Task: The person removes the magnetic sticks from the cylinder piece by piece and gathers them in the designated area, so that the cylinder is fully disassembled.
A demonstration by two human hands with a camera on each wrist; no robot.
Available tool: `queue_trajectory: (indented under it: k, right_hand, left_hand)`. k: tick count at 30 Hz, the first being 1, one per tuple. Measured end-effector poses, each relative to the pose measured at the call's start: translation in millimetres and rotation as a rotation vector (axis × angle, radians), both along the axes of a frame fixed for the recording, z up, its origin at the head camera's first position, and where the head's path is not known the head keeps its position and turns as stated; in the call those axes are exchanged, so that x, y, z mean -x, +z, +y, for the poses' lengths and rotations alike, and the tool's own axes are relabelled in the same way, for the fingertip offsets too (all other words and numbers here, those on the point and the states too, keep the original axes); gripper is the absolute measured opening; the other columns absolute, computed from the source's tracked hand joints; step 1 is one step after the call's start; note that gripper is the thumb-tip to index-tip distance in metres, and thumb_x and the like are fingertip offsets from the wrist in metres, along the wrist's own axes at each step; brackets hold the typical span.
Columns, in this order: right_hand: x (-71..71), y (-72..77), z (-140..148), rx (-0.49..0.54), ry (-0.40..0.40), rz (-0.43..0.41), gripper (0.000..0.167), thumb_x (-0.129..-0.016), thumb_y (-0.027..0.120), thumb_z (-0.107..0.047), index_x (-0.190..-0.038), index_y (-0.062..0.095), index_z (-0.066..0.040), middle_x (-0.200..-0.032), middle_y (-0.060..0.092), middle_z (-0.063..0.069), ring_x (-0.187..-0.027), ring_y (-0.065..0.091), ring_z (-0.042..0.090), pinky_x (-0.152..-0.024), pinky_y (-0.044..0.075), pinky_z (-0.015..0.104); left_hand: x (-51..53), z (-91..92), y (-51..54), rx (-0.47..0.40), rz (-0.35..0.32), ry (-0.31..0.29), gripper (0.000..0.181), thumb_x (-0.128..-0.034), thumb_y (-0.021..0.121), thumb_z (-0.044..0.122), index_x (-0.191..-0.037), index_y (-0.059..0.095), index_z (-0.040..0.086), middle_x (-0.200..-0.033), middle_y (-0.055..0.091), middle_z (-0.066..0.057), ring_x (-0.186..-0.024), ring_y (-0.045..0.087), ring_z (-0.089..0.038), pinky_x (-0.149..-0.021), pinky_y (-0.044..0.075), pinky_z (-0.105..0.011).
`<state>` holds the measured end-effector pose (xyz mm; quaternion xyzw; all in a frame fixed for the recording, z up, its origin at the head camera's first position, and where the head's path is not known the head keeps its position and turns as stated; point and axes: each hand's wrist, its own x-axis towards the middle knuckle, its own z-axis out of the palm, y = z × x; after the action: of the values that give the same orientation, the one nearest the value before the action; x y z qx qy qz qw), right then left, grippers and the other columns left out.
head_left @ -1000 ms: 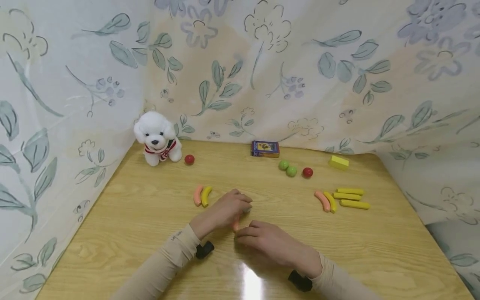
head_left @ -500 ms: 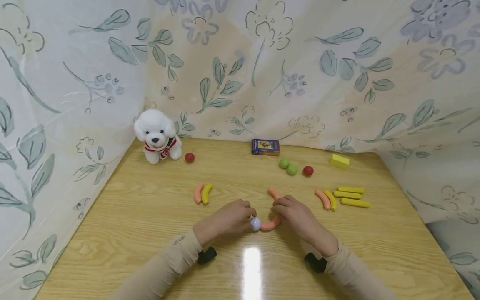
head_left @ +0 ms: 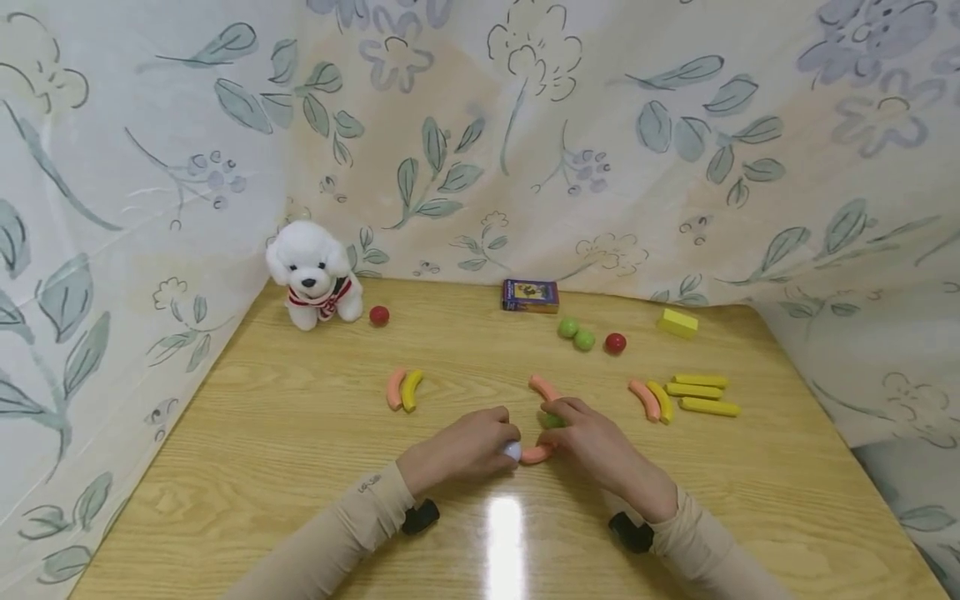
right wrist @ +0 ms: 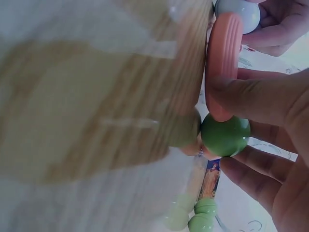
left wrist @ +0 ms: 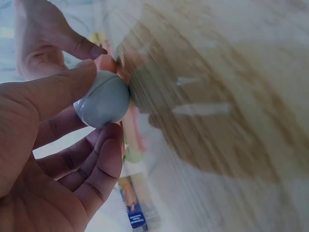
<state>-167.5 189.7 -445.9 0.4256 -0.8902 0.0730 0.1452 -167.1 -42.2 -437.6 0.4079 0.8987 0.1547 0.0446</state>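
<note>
My left hand pinches a pale bluish-white ball between thumb and fingers, low over the wooden table. To its right, my right hand holds a salmon-coloured curved stick, the thumb lying along it and a finger behind. The stick's far end meets the pale ball or lies right beside it. A green ball sits at the stick's near end, among the right hand's fingers. Just beyond that ball in the head view lies a second salmon curved stick, partly hidden by the right hand.
Left of the hands lie a salmon and a yellow curved stick. A similar pair is at right, beside several yellow straight sticks. Behind stand a plush dog, red balls, green balls, a card box and a yellow block.
My right hand has moved right and away with the salmon stick, and the green ball now shows under it. My left hand has shifted slightly right and nearer with the pale ball.
</note>
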Motion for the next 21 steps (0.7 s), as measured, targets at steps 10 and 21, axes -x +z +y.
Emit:
queue_trajectory:
  k: [10,21]
  right_hand:
    - [-1.7,0.3,2,0.036,-0.043,-0.016,0.020,-0.075,0.073,-0.005,-0.090,0.079,-0.016,-0.128,0.064,0.013,-0.114,0.059,0.027,-0.088,0.055,0.038]
    - [-3.0,-3.4,3,0.063,0.007,-0.021,0.020,-0.080,0.071,-0.005,-0.095,0.078,-0.016,-0.128,0.062,0.020,-0.118,0.058,0.037,-0.088,0.055,0.047]
  left_hand:
    - [12.3,-6.3,6.0,0.028,-0.006,0.083,0.021,-0.0880,0.071,0.024,-0.102,0.068,0.009,-0.093,0.060,-0.003,-0.077,0.053,-0.010,-0.067,0.045,-0.019]
    - [89.1,-11.2,10.2,-0.056,0.144,0.378,0.013,-0.0927,0.063,0.008,-0.103,0.063,0.000,-0.099,0.056,-0.015,-0.080,0.055,-0.023,-0.072,0.051,-0.034]
